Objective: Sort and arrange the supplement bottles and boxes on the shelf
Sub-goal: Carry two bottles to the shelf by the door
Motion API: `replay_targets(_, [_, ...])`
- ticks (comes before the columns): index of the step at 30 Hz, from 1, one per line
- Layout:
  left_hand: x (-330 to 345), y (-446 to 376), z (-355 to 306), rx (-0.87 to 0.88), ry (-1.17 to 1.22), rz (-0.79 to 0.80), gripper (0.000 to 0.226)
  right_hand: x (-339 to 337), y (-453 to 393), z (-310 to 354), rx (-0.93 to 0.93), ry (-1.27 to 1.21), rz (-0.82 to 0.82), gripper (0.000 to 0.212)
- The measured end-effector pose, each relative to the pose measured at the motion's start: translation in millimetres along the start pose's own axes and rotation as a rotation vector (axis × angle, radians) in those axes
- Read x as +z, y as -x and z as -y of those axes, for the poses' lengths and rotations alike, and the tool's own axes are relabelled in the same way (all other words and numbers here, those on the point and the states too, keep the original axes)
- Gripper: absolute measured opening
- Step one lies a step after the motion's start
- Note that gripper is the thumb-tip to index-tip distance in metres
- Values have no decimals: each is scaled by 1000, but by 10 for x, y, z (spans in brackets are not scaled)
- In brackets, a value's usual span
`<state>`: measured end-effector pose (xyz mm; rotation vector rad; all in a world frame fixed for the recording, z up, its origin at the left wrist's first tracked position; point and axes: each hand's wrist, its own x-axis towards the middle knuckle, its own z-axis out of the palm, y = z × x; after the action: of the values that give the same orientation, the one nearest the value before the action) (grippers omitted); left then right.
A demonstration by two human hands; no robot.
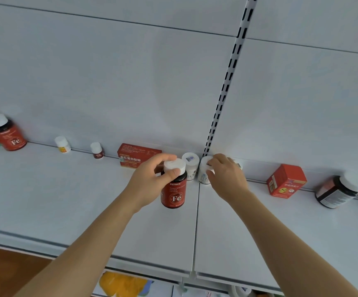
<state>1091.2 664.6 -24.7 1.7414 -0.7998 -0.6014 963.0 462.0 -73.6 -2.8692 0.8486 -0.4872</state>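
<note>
Two bare hands work over a white shelf [66, 202] that has a white back panel and a slotted upright post [225, 86]. The left hand [150, 181] grips a red bottle marked "Fe" [173, 194] by its white cap, with the fingers behind the cap and the thumb in front; the bottle is upright and near the middle of the shelf, but I cannot tell if its bottom touches the surface. The right hand [225, 176] has its fingers curled around the cap of a small white bottle [203, 174], which stands by the back panel just at the foot of the post. Between the two held bottles stands another white bottle [190, 166]. Behind the left hand a flat red box [137, 155] lies against the back panel. More to the left stand a small dark red bottle [97, 150], a small white bottle with a yellow label [63, 144] and a second big "Fe" bottle [6, 133] at the far end. At the right side are a red box [285, 181], which is tilted, and a dark bottle with a white cap [339, 189].
</note>
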Motion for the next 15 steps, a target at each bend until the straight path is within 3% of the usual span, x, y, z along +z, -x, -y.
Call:
replay_targets(9, [0, -89, -86, 36, 10, 5, 32, -89, 19, 14, -29, 12, -44, 22])
replay_targets(15, [-140, -37, -131, 91, -107, -40, 34, -355, 34, 230, -185, -38, -183, 27])
